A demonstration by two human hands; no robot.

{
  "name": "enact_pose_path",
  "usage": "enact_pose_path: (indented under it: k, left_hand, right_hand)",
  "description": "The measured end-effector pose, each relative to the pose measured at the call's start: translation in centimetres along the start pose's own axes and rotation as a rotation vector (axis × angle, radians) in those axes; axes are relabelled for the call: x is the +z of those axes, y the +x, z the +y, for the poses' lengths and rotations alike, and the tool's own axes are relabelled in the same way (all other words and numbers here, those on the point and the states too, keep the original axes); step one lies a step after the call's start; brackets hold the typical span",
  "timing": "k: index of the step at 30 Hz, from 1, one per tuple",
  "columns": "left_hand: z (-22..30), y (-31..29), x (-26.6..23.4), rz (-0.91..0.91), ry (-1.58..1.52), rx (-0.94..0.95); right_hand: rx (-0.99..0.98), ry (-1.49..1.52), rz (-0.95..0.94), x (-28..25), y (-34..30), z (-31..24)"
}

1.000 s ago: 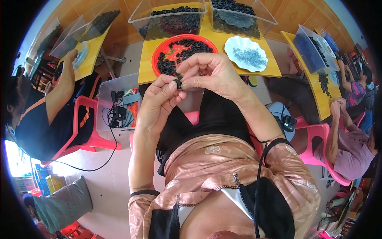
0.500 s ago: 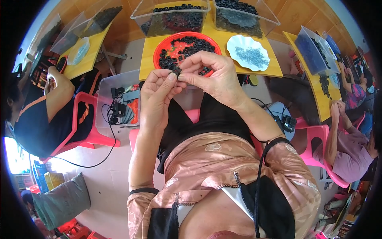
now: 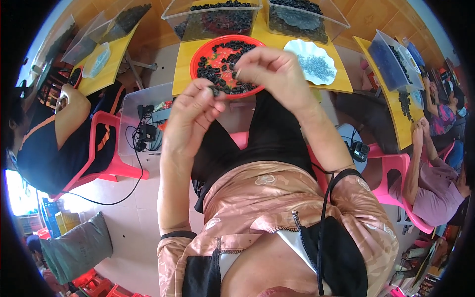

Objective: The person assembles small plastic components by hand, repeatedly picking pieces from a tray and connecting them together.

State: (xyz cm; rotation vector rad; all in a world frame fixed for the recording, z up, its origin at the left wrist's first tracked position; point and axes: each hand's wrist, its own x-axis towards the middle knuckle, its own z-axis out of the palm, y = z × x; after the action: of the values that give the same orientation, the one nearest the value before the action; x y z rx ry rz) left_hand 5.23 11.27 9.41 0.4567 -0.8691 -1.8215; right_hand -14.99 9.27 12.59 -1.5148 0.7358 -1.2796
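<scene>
Between thumb and fingertips, my left hand (image 3: 190, 111) pinches a small black part (image 3: 214, 90) just off the near left rim of a round red tray (image 3: 194, 58). Loose short black ring-like pieces (image 3: 210, 74) lie scattered in that tray. Over the tray's right side is my right hand (image 3: 277, 76), its thumb and fingers drawn together in a pinch. Whatever may be in that pinch is too small or hidden to make out. Right of it stands a white scalloped plate (image 3: 324, 53) heaped with tiny clear grey pieces.
Two clear bins of black parts, a left bin (image 3: 213, 24) and a right bin (image 3: 297, 27), stand at the back of the yellow table (image 3: 183, 64). A plastic box (image 3: 133, 106) with cables sits at left. Co-workers sit at side tables on pink chairs (image 3: 116, 166).
My hands have parted from a shared pinch. The right has lifted away over the tray; the left has drawn slightly left, keeping the black part.
</scene>
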Motion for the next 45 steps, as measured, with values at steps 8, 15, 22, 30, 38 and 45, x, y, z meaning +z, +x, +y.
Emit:
enact_pose_path:
  k: [8,15,22,30,38,45]
  left_hand:
    - [0.9,0.6,-2.1,0.185,-0.281,0.042]
    - [1.3,0.2,-2.0,0.174,-0.263,0.041]
    - [1.5,0.0,-1.6,0.185,-0.245,0.041]
    - [1.8,0.0,-1.6,0.176,-0.239,0.060]
    - [1.7,-0.1,-1.6,0.176,-0.232,0.062]
    - [1.5,0.1,-1.6,0.191,-0.207,0.062]
  right_hand:
    - [0.027,-0.561,0.136,-8.1,5.0,8.1]
    - [0.156,-0.842,-0.030,-8.5,7.9,13.5]
    - [0.091,-1.002,-0.167,-6.1,10.6,14.3]
    - [0.020,-1.127,-0.216,-4.9,12.3,15.5]
    - [0.077,-1.160,-0.421,-3.2,11.9,15.1]
    - [0.062,-1.204,-0.522,-3.5,12.8,15.9]
